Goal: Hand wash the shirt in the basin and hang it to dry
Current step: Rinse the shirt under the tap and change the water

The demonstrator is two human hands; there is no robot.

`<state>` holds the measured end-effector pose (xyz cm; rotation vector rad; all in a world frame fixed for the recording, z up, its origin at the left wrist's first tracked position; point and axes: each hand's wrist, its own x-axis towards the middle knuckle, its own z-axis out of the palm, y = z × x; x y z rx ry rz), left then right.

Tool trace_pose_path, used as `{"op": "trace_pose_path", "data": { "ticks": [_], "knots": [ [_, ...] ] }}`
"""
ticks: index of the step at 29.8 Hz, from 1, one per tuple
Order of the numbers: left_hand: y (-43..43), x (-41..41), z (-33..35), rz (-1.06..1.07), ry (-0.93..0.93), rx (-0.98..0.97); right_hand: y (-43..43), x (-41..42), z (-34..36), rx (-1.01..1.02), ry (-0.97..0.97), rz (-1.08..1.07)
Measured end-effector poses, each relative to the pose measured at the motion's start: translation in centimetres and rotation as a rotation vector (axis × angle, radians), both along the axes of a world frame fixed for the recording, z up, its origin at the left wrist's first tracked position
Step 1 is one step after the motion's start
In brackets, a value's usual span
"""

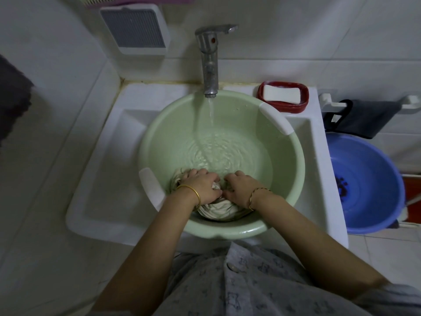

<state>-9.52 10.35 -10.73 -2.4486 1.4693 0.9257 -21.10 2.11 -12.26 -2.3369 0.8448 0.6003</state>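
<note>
A pale green basin (282,160) sits in the white sink, partly filled with water. The cream shirt (218,209) lies bunched against the basin's near wall. My left hand (202,184) grips the wet cloth on its left side, fingers curled into the fabric. My right hand (239,188) grips the bundle close beside it, thumb and fingers dug into the folds. Both hands almost touch over the shirt. A metal tap (208,62) above the basin's far rim runs a stream of water into the basin.
A white soap bar in a red dish (282,96) stands on the sink's back right corner. A blue basin (364,185) sits on the floor at the right, below a dark cloth (364,117) on a rail. The white sink (100,179) edge extends left.
</note>
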Motion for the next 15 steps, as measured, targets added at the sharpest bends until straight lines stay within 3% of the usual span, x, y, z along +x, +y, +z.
{"op": "trace_pose_path", "data": {
  "ticks": [15],
  "knots": [
    [0.1, 0.09, -0.36, 0.0, -0.007, -0.009, 0.0, 0.02, 0.05, -0.007, 0.003, 0.006]
  ]
}}
